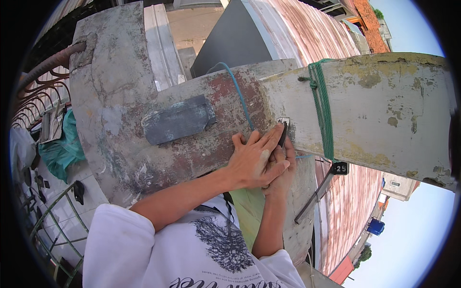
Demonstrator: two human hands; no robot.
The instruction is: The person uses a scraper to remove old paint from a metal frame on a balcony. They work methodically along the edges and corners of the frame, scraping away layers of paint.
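Observation:
Both my hands meet at the middle of the concrete ledge (192,153), the left crossing over the right. My left hand (252,161) lies stretched out with fingers apart; its foremost fingertips touch a small black tool with a pale flat end (283,136), too covered to name. Fingers of my right hand (282,175) wrap the tool from below, partly hidden behind my left hand. The tool's pale end meets the concrete beside the joint with a pale, peeling beam. Left of my hands, a dark grey slab (180,120) lies flat on the ledge.
Green rope (322,105) is tied around the pale beam (379,110). A blue cord (236,86) crosses the ledge. A metal bar with a black end (339,168) stands below the beam. Rusty rebar (50,65) juts out at left, above green railings (57,225). Corrugated roofs (307,31) lie beyond.

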